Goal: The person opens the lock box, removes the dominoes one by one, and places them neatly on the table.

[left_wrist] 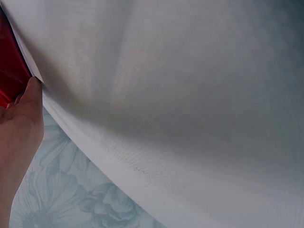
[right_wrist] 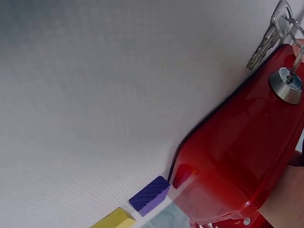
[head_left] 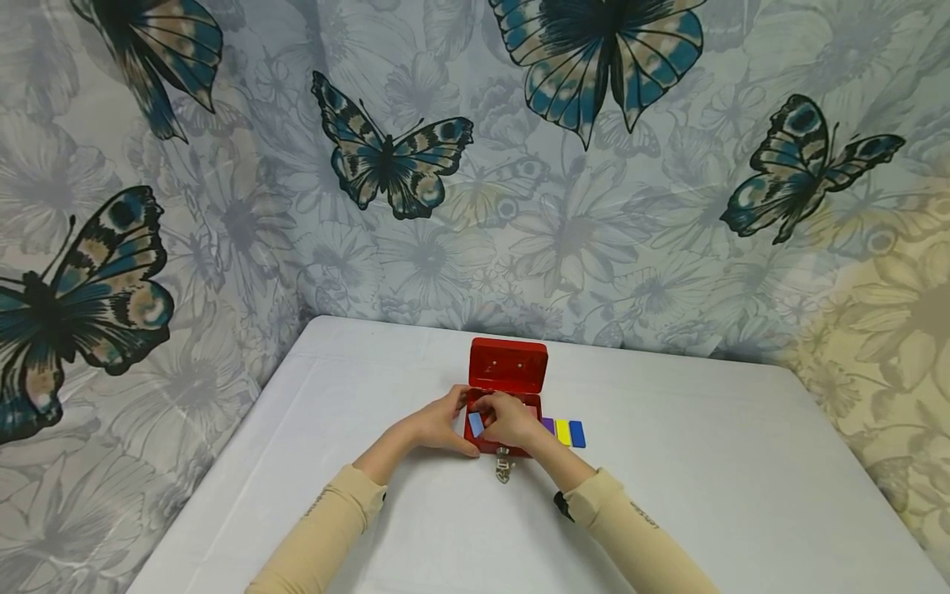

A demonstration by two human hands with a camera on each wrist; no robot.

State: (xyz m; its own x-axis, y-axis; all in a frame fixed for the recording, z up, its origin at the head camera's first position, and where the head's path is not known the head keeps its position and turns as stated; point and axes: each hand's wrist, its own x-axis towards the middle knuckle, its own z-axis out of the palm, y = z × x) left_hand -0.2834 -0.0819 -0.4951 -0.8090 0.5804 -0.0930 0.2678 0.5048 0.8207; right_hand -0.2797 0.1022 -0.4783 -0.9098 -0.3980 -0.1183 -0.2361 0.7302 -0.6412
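A red metal cash box (head_left: 508, 366) stands on the table with its lid raised. My left hand (head_left: 439, 422) grips the box's left side, thumb at the front corner and fingers farther back; in the left wrist view the hand (left_wrist: 23, 114) touches the red wall. My right hand (head_left: 507, 419) reaches down into the box, fingers bent, beside a light blue block (head_left: 476, 424). Whether the fingertips pinch anything is hidden. A key sits in the front lock (right_wrist: 286, 85), with another key (right_wrist: 270, 35) hanging from its ring.
Right of the box, a purple block (head_left: 548, 426), a yellow block (head_left: 563, 432) and a blue block (head_left: 577, 434) lie in a row. The white-covered table (head_left: 690, 495) meets butterfly-patterned fabric (head_left: 579, 247) behind and at the left.
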